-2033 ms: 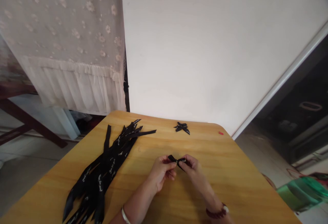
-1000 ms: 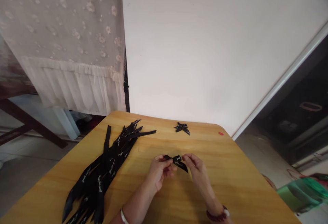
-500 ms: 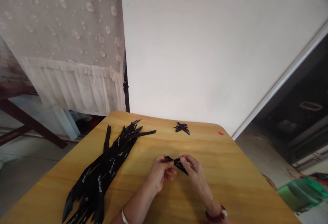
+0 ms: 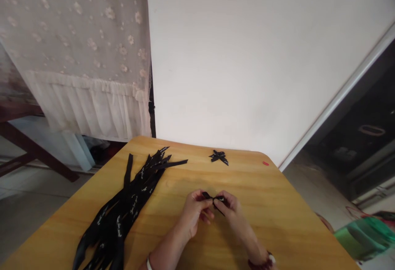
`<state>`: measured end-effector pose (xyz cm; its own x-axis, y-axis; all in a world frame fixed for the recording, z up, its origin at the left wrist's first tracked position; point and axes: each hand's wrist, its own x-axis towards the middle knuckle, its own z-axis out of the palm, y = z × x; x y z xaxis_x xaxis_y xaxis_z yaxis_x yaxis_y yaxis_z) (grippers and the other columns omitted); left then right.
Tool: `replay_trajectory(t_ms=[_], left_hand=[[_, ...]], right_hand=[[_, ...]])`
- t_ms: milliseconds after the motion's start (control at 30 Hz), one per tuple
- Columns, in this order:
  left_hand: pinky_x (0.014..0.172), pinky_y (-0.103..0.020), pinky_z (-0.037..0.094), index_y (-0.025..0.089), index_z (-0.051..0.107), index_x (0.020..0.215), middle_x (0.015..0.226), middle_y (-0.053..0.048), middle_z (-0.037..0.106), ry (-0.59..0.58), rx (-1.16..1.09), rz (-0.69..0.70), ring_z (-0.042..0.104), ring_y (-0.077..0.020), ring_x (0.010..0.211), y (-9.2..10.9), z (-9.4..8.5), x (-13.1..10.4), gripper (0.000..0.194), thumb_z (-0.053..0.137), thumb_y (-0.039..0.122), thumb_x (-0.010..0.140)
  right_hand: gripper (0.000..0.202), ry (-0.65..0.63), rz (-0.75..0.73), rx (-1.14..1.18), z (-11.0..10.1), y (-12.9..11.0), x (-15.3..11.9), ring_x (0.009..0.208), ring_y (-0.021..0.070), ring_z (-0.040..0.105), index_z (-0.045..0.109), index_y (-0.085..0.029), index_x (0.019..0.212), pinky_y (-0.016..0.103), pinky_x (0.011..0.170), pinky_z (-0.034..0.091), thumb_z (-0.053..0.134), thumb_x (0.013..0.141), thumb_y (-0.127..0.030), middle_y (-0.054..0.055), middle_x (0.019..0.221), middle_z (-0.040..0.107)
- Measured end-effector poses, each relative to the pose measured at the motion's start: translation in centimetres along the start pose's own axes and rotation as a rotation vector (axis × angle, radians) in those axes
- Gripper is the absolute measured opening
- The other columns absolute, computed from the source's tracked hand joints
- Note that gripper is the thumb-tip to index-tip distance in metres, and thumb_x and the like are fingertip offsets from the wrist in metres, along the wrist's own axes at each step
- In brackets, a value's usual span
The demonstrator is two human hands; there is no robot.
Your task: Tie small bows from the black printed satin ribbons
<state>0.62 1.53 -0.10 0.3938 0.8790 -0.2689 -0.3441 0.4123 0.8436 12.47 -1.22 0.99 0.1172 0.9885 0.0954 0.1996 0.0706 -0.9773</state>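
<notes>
Above the wooden table (image 4: 271, 229), a short black ribbon (image 4: 207, 195) is pinched between my two hands, gathered into a small bow-like shape. My left hand (image 4: 195, 211) grips its left loop between thumb and forefinger, the other fingers loosely curled. On the opposite side, the thumb and fingers of my right hand (image 4: 231, 208) close on the ribbon near its middle; a tail pokes out below them. To the left lies a loose pile of long black ribbons (image 4: 132, 200) with white lettering. A tied black bow (image 4: 219, 157) rests near the far edge.
A small red piece (image 4: 266, 163) lies at the table's far right corner. Behind the table rises a white panel (image 4: 240, 64), with a lace curtain (image 4: 92, 56) left of it. A green bag-like thing (image 4: 364, 237) is on the floor at right.
My right hand has shifted its grip inward, so my fingertips are closer together and less ribbon shows between them. The view has tilted up slightly. The pile and the tied bow stay put.
</notes>
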Motion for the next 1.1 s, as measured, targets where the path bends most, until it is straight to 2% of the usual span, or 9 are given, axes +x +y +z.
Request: replay_trajectory(t_ms=[133, 400, 600, 767, 867, 1000, 1100], left_hand=[[0.024, -0.015, 0.029, 0.015, 0.048, 0.067, 0.051, 0.005, 0.052, 0.013, 0.005, 0.003, 0.048, -0.008, 0.031, -0.1, -0.12, 0.21, 0.023, 0.064, 0.026, 0.054], [0.024, -0.016, 0.027, 0.015, 0.044, 0.054, 0.036, 0.007, 0.044, 0.087, 0.014, 0.055, 0.039, -0.0059, 0.024, -0.01, 0.24, 0.46, 0.025, 0.064, 0.029, 0.053], [0.023, -0.015, 0.028, 0.015, 0.048, 0.062, 0.042, 0.006, 0.05, 0.037, -0.011, 0.016, 0.042, -0.0069, 0.026, 0.12, 0.21, 0.4, 0.025, 0.065, 0.031, 0.054], [0.022, -0.015, 0.025, 0.016, 0.043, 0.05, 0.034, 0.006, 0.046, 0.093, -0.002, 0.043, 0.037, -0.0053, 0.023, 0.37, 0.15, 0.38, 0.028, 0.065, 0.031, 0.053], [0.022, -0.015, 0.024, 0.015, 0.047, 0.05, 0.03, 0.006, 0.043, 0.089, -0.013, 0.034, 0.036, -0.0054, 0.022, 0.49, 0.05, 0.42, 0.027, 0.063, 0.036, 0.057], [0.022, -0.015, 0.025, 0.013, 0.051, 0.053, 0.037, 0.003, 0.05, 0.033, -0.054, 0.023, 0.038, -0.0051, 0.023, 0.63, -0.14, 0.48, 0.03, 0.061, 0.04, 0.059], [0.022, -0.015, 0.026, 0.012, 0.055, 0.06, 0.047, 0.002, 0.056, 0.035, -0.088, 0.007, 0.039, -0.0041, 0.024, 0.8, -0.35, 0.54, 0.028, 0.062, 0.039, 0.059]], right_hand=[[0.018, -0.002, -0.003, 0.0, 0.13, 0.13, 0.26, 0.047, 0.01, 0.04, 0.05, -0.017, 0.054, 0.021, 0.047, 0.031, 0.055, 0.065, -0.03, -0.005, 0.047, 0.044], [0.013, -0.008, -0.005, -0.055, 0.19, 0.58, 0.19, 0.049, 0.0106, 0.042, 0.051, -0.017, 0.057, 0.021, 0.047, 0.031, 0.053, 0.066, -0.026, -0.004, 0.049, 0.046], [0.011, -0.01, -0.006, -0.047, 0.23, 0.7, 0.23, 0.048, 0.0103, 0.041, 0.05, -0.017, 0.056, 0.021, 0.047, 0.031, 0.052, 0.065, -0.023, -0.005, 0.047, 0.045], [0.01, -0.016, 0.004, -0.003, 0.12, 0.24, 0.11, 0.048, 0.0099, 0.041, 0.051, -0.017, 0.056, 0.02, 0.048, 0.03, 0.054, 0.064, -0.021, -0.005, 0.048, 0.046], [0.009, -0.033, 0.026, 0.029, -0.04, 0.32, 0.17, 0.05, 0.0101, 0.043, 0.053, -0.016, 0.057, 0.02, 0.05, 0.03, 0.054, 0.064, -0.02, -0.005, 0.048, 0.048], [0.008, -0.065, 0.051, 0.081, -0.31, 0.44, 0.33, 0.052, 0.0107, 0.046, 0.054, -0.017, 0.059, 0.02, 0.052, 0.032, 0.054, 0.065, -0.021, -0.004, 0.05, 0.052], [0.01, -0.054, 0.047, 0.092, -0.55, 0.39, 0.44, 0.051, 0.0109, 0.046, 0.053, -0.017, 0.057, 0.021, 0.052, 0.032, 0.054, 0.065, -0.023, -0.004, 0.049, 0.053]])
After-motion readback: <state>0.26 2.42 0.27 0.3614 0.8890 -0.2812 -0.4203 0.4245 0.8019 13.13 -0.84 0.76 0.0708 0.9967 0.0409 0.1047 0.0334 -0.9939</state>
